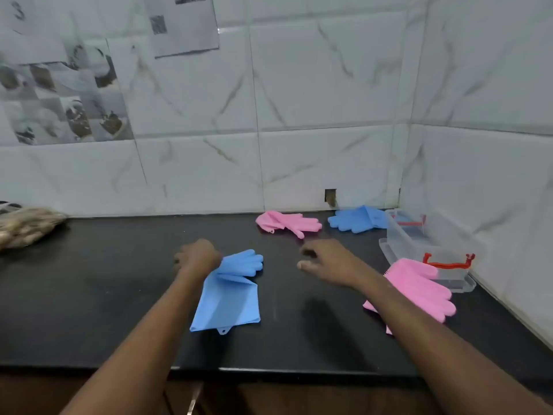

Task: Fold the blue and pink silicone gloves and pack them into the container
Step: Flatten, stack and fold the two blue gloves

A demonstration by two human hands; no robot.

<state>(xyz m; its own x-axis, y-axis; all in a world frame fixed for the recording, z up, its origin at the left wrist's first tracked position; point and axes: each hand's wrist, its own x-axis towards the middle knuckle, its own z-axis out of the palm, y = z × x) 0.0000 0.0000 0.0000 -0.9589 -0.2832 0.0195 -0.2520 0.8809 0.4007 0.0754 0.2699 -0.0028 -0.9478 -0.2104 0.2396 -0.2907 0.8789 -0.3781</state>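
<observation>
Gloves lie at four places on the black table (89,310). Left hand (197,257) is closed on the left edge of the near blue glove (229,292), which lies creased at table centre. Right hand (324,262) hovers with its fingers loosely spread, gripping nothing. Near pink glove (422,290) rests on the right, overlapping the container (419,241) rim. Far pink glove (284,223) and far blue glove (357,220) lie by the wall, the latter touching the container.
</observation>
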